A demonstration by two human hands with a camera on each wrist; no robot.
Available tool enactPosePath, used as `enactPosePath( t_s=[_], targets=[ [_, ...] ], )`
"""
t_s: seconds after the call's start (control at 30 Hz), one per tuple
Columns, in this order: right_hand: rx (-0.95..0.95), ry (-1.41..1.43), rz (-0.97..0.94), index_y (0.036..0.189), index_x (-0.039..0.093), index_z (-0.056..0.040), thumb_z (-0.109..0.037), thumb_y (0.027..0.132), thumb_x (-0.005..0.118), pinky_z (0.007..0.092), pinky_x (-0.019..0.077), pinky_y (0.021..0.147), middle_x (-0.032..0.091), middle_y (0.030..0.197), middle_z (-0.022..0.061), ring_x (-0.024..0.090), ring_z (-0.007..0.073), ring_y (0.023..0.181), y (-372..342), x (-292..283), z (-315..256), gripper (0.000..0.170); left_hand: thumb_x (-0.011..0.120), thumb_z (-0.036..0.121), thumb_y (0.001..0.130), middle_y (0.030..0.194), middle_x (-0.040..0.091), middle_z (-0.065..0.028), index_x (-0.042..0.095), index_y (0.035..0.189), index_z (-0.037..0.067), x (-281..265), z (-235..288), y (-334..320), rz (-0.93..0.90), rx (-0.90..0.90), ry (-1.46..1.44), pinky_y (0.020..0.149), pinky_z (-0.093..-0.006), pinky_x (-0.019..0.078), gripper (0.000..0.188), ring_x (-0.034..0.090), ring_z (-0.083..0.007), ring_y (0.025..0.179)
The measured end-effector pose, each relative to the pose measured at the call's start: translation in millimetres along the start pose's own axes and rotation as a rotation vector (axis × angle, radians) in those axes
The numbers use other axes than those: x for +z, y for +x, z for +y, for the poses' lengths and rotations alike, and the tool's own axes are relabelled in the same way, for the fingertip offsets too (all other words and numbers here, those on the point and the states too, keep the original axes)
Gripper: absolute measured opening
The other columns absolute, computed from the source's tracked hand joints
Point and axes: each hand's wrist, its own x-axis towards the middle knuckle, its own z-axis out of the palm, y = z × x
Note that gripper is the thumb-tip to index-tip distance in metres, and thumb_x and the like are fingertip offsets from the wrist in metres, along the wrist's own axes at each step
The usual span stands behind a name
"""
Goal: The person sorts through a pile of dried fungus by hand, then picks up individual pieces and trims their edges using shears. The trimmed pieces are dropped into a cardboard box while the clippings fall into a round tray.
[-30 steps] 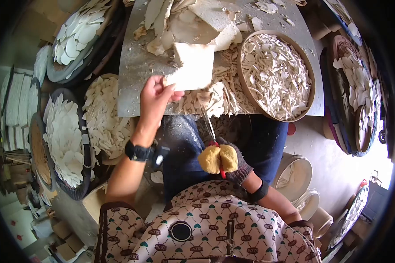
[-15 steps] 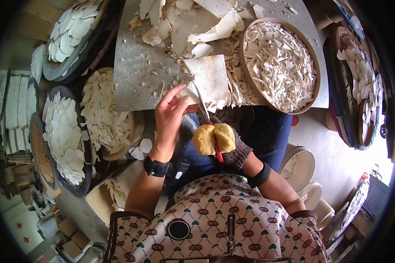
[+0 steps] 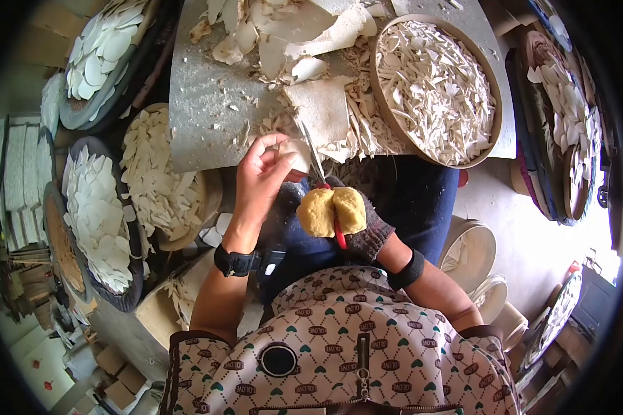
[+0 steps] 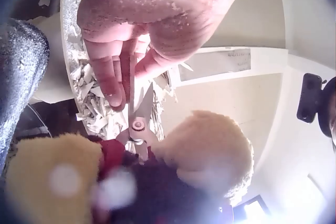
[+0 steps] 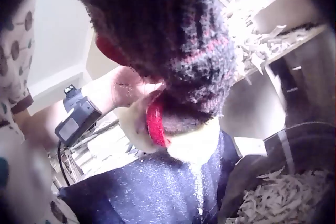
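Observation:
My bare left hand (image 3: 262, 181) pinches a small off-white flat piece (image 3: 298, 156) between thumb and fingers, just past the table's front edge. Right beside it are the metal blades of the scissors (image 3: 313, 153). My right hand (image 3: 372, 234), in a dark knitted glove, grips these scissors by red handles padded with yellow foam (image 3: 317, 213). In the left wrist view the scissors' pivot (image 4: 138, 125) shows below the left fingertips, and the blades stand slightly apart. On the table, just beyond the blades, lies a larger square off-white sheet (image 3: 320, 109).
A round tray (image 3: 499, 114) full of pale slivers stands on the metal table (image 3: 204, 111), at the right. Torn sheets (image 3: 332, 38) are heaped at the back. Round trays of pale flakes (image 3: 98, 214) flank the left side; buckets (image 3: 469, 256) stand at lower right.
The left hand has let go of the square sheet, which now lies on the table. It has come back towards the body and holds a small piece by the scissors.

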Motion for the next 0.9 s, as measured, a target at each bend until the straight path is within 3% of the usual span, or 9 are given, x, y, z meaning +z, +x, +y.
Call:
enactPosePath(
  t_s=[0.03, 0.2, 0.27, 0.33, 0.37, 0.43, 0.73, 0.83, 0.9],
  targets=[
    [0.008, -0.029, 0.003, 0.113, 0.051, -0.0006, -0.01, 0.091, 0.046, 0.0323, 0.0476, 0.088, 0.058, 0.108, 0.01, 0.059, 0.0197, 0.096, -2.3, 8.4, -2.5, 0.024, 0.056, 0.004, 0.085, 0.092, 0.062, -0.0098, 0.048, 0.114, 0.0, -0.5, 0.4, -0.3, 0.001, 0.0, 0.029, 0.068, -0.0266, 0.0529, 0.031, 0.062, -0.0137, 0.077],
    [-0.135, -0.91, 0.036, 0.109, 0.053, -0.0044, -0.013, 0.083, 0.059, 0.0309, 0.0478, 0.085, 0.059, 0.104, 0.0064, 0.059, 0.0172, 0.094, -12.6, 15.1, -3.7, 0.029, 0.058, 0.001, 0.083, 0.088, 0.063, -0.0112, 0.049, 0.112, -0.003, 13.4, -12.6, -1.5, 0.211, 0.145, -0.124, 0.066, -0.0265, 0.053, 0.03, 0.061, -0.014, 0.076],
    [-0.191, -1.097, 0.039, 0.108, 0.053, -0.0037, -0.012, 0.082, 0.06, 0.0304, 0.048, 0.085, 0.06, 0.104, 0.0066, 0.059, 0.0166, 0.094, -14.6, 14.8, -4.6, 0.028, 0.058, 0.001, 0.083, 0.089, 0.063, -0.0121, 0.049, 0.112, -0.004, 17.0, -13.9, -1.0, 0.243, 0.136, -0.17, 0.066, -0.027, 0.0536, 0.031, 0.062, -0.0152, 0.077],
    [-0.175, -1.056, 0.052, 0.107, 0.053, -0.0023, -0.01, 0.083, 0.059, 0.0305, 0.0479, 0.086, 0.059, 0.104, 0.0077, 0.059, 0.0166, 0.095, -18.5, 20.4, -6.7, 0.025, 0.058, 0.001, 0.082, 0.091, 0.063, -0.0131, 0.049, 0.112, -0.004, 15.4, -12.2, -0.6, 0.223, 0.09, -0.181, 0.067, -0.0274, 0.0542, 0.032, 0.063, -0.0166, 0.078],
    [-0.159, -1.047, 0.054, 0.107, 0.053, -0.0024, -0.01, 0.083, 0.059, 0.0306, 0.0477, 0.086, 0.059, 0.104, 0.008, 0.059, 0.0168, 0.096, -21.2, 25.1, -8.7, 0.026, 0.058, 0.002, 0.083, 0.099, 0.062, -0.0163, 0.05, 0.112, -0.003, 12.6, -16.1, 0.2, 0.195, 0.071, -0.168, 0.068, -0.0278, 0.0538, 0.031, 0.064, -0.0206, 0.08],
    [-0.1, -1.069, 0.034, 0.108, 0.051, -0.006, -0.014, 0.078, 0.063, 0.0312, 0.0464, 0.087, 0.059, 0.103, 0.0068, 0.058, 0.0183, 0.095, -26.0, 36.6, -15.5, 0.034, 0.058, 0.001, 0.083, 0.097, 0.062, -0.016, 0.05, 0.112, -0.002, 9.4, -17.2, 0.2, 0.171, 0.064, -0.142, 0.068, -0.0277, 0.0538, 0.031, 0.064, -0.0207, 0.078],
    [-0.066, -0.352, 0.078, 0.106, 0.055, -0.0023, -0.008, 0.085, 0.059, 0.0276, 0.0469, 0.085, 0.06, 0.102, 0.0067, 0.058, 0.0131, 0.095, -21.9, 11.5, -1.7, 0.022, 0.057, 0.003, 0.084, 0.092, 0.063, -0.0133, 0.051, 0.109, -0.001, 11.4, -7.0, -3.3, 0.058, 0.04, -0.052, 0.065, -0.0262, 0.0536, 0.026, 0.063, -0.0176, 0.075],
    [-0.134, -1.002, 0.033, 0.105, 0.055, -0.0023, -0.009, 0.085, 0.058, 0.0278, 0.0469, 0.086, 0.06, 0.101, 0.0069, 0.058, 0.0133, 0.096, -25.0, 25.5, -10.5, 0.021, 0.058, 0.003, 0.084, 0.092, 0.063, -0.0128, 0.054, 0.106, -0.002, 11.7, -4.7, 0.3, 0.085, 0.049, -0.067, 0.065, -0.0262, 0.0538, 0.024, 0.063, -0.017, 0.075],
    [-0.197, -1.239, -0.021, 0.105, 0.055, -0.0022, -0.009, 0.085, 0.058, 0.0279, 0.0472, 0.085, 0.06, 0.101, 0.0067, 0.058, 0.0133, 0.095, -22.5, 26.3, -12.8, 0.021, 0.059, 0.004, 0.083, 0.092, 0.063, -0.0128, 0.056, 0.104, -0.003, 12.4, -9.3, 2.0, 0.134, 0.093, -0.098, 0.065, -0.026, 0.0539, 0.023, 0.063, -0.0169, 0.074]
  ],
)
